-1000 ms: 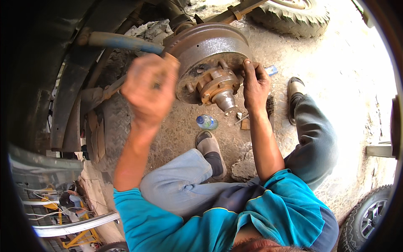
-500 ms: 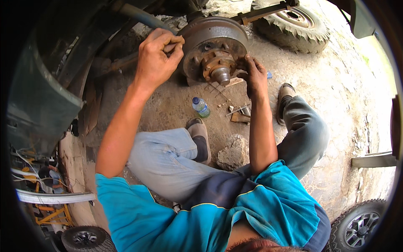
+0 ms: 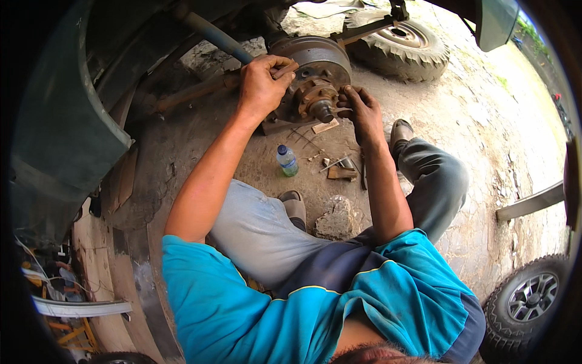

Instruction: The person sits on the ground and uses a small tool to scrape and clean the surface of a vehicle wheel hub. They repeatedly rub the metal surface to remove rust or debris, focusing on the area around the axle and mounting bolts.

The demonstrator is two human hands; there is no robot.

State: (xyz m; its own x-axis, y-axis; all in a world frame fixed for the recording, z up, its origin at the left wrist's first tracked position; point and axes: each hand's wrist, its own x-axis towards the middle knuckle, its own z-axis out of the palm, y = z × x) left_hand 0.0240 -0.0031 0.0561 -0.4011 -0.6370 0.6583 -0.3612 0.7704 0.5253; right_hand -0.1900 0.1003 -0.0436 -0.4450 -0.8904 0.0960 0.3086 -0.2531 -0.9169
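Observation:
A rusty brake drum (image 3: 315, 53) with a wheel hub (image 3: 315, 96) in front sits at the end of an axle under the vehicle. My left hand (image 3: 267, 84) is at the upper left of the hub, its fingers curled and pressed together; what is between them is too small to make out. On the other side my right hand (image 3: 362, 115), dark with grease, has its thumb and fingertips pinched together by the hub's protruding end. Whether they grip a small part or the hub itself is hidden.
A plastic bottle with a blue cap (image 3: 287, 161) stands below the hub. Several tools (image 3: 342, 170) and a rock (image 3: 336, 218) lie between my legs. A loose tyre (image 3: 400, 45) lies beyond the drum; another wheel (image 3: 532, 297) is at lower right. Vehicle bodywork (image 3: 51, 145) closes in the left.
The view has shifted slightly. My left hand has moved right, closer over the hub. My right hand has gone from the drum's right side to beside the hub's end.

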